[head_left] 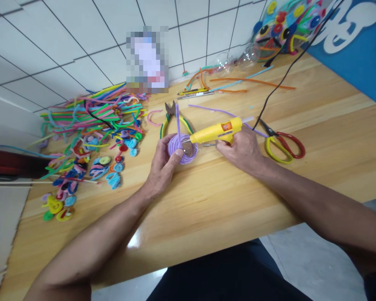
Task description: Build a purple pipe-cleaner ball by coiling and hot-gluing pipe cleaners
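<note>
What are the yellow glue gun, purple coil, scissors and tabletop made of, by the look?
Yellow glue gun: likely plastic; smooth, evenly coloured, moulded-looking body.
Purple coil: probably pipe cleaner; matte, soft-looking ridged strands.
Scissors: blades look like dark metal; smooth red and yellow handles, plastic or coated, can't tell.
Tabletop: wood or wood-look laminate; visible grain, glossy reflection near the front edge.
</note>
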`<state>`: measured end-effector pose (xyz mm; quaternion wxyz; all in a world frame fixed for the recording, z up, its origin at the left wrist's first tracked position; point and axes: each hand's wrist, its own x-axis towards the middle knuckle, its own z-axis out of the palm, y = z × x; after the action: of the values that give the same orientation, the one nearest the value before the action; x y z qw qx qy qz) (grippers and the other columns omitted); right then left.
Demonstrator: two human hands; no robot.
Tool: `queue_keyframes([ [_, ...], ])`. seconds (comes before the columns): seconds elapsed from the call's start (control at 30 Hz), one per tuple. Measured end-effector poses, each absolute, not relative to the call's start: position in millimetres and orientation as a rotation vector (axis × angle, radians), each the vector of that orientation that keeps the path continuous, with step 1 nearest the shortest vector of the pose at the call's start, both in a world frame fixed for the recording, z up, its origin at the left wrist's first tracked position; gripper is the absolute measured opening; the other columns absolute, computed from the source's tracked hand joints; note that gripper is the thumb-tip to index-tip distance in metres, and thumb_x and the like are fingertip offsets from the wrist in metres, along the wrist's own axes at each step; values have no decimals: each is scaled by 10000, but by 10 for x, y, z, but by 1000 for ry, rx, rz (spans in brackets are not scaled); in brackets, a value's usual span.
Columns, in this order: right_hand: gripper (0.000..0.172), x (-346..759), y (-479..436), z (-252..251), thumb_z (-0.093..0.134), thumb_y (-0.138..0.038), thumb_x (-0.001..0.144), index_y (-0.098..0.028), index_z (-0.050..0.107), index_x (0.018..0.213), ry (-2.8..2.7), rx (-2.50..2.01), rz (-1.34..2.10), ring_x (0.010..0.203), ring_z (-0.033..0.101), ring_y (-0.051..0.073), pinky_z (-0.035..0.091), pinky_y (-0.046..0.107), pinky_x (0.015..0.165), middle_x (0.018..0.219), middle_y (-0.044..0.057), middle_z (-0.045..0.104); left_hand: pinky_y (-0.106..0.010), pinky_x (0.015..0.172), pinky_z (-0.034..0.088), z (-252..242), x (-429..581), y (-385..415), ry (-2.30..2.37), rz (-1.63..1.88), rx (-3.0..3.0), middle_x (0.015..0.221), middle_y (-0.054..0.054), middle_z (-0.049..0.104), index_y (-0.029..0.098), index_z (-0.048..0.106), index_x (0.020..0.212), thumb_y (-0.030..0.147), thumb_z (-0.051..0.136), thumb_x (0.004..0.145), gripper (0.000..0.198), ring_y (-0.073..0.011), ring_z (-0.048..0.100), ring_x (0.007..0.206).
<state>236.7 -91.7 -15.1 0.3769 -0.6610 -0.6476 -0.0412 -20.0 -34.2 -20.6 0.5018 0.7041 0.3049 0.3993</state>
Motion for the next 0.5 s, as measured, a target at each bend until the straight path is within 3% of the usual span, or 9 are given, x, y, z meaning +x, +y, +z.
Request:
queue_keyframes([
  [0.23, 208, 2407, -920, -80, 651, -184, 762, -275, 479, 689, -1575, -1708, -68, 661, 617, 224, 512, 363, 650, 650, 19, 614, -409, 1095, 579, -275, -199, -306, 724, 994, 1676, 1360, -84, 693, 258, 564, 1423, 568, 720, 1023, 530, -233, 680, 1225],
  [0.37, 252, 2391, -957, 58, 693, -266, 839, -276, 507, 670, -1484, -1666, 82, 624, 601, 212, 510, 353, 608, 603, -2, 588, -396, 1043, 599, -296, -176, -297, 716, 1018, 1656, 1301, -81, 703, 249, 574, 1390, 586, 732, 1007, 534, -226, 695, 1167],
  [0.5, 237, 2584, -913, 296, 704, -427, 922, -261, 589, 799, -1308, -1518, 101, 732, 653, 213, 547, 352, 657, 772, 23, 679, -393, 1040, 593, -314, -158, -286, 706, 1010, 1636, 1280, -84, 705, 236, 584, 1372, 587, 760, 984, 553, -223, 695, 1150],
])
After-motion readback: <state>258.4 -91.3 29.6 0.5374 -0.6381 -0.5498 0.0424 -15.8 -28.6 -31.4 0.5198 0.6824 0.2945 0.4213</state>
